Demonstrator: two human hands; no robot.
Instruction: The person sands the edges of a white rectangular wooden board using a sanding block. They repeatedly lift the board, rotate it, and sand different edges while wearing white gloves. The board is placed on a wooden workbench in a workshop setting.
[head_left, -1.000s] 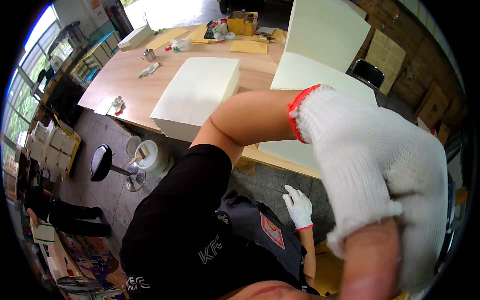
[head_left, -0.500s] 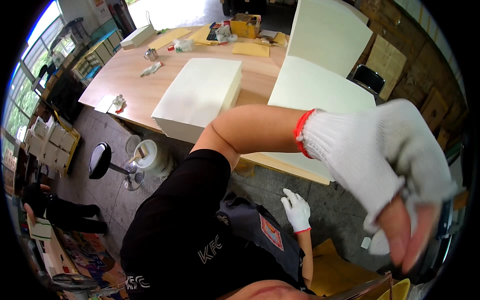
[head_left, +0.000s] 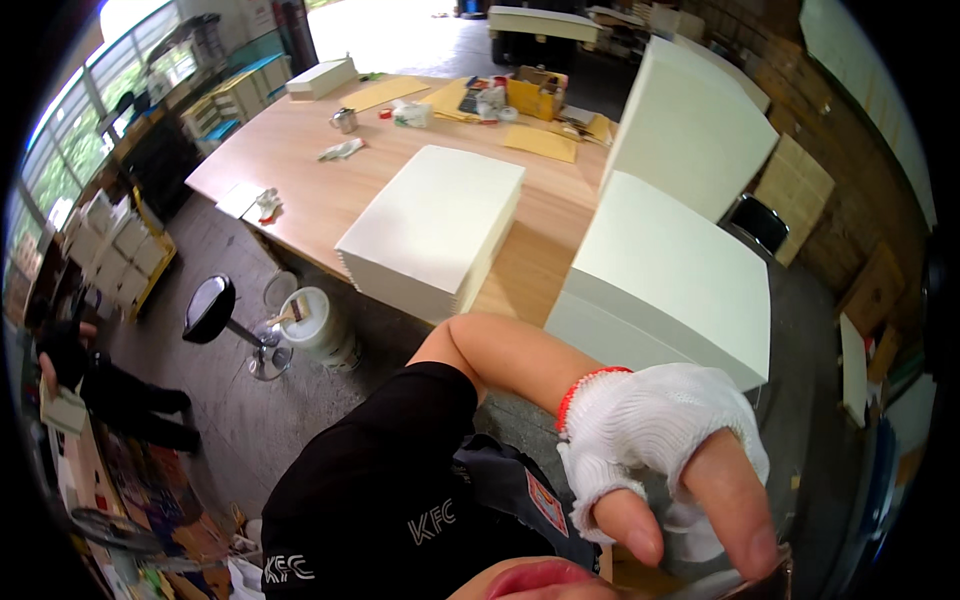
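My left hand [head_left: 668, 455] is raised close to the camera, at the lower right. It wears a white knitted glove with a red cuff, and the thumb and forefinger poke out bare. These two are apart, with nothing visible between them; the other fingers are mostly hidden. The forefinger tip is beside a thin dark edge [head_left: 785, 570] at the lower rim; whether they touch I cannot tell. Beyond my forearm stands a tall stack of white sheets [head_left: 435, 215] on the wooden table [head_left: 290, 165]. Another white stack [head_left: 680, 270] stands to its right. My right hand is not in view.
A white bucket [head_left: 325, 340] with a brush [head_left: 298, 308] across its top stands by a black stool [head_left: 210, 308]. Envelopes [head_left: 540, 142], a yellow box [head_left: 535, 95] and a metal cup [head_left: 344, 120] lie at the table's far side. A person [head_left: 120, 395] is at the left edge.
My left hand has come down and left, its thumb and forefinger now farther apart. My gloved right hand, lower down before, no longer shows. The whole view has shifted, with the table sitting lower.
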